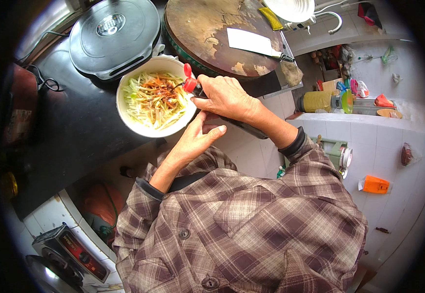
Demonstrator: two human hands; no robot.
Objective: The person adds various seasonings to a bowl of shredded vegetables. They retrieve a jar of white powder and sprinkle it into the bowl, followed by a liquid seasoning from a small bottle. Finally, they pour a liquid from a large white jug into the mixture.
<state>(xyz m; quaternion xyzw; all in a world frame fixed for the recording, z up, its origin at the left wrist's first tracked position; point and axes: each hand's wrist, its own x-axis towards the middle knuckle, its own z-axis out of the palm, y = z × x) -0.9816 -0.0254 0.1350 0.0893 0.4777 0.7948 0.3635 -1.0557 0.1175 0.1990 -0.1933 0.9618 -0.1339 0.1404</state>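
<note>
A white bowl point(123, 116) stands on the black counter, holding shredded pale green and orange vegetables point(155, 99) with dark sauce over the middle. My right hand point(230, 97) grips a dark bottle point(245, 128) with a red flip cap point(190, 84). The bottle lies tilted, its mouth over the bowl's right rim, and a thin dark stream runs from it onto the shreds. Near the bowl's lower right rim is my left hand point(194, 137), its thumb apart from the fingers; its fingertips are close under the bottle, and whether they touch it I cannot tell.
Behind the bowl sits a black electric pan with its lid point(115, 40). A cleaver point(251, 41) lies on the round wooden chopping board point(197, 22), beside a yellow sponge point(271, 19). A white strainer basket point(291, 9) is at the top. A gas stove point(73, 252) stands at lower left.
</note>
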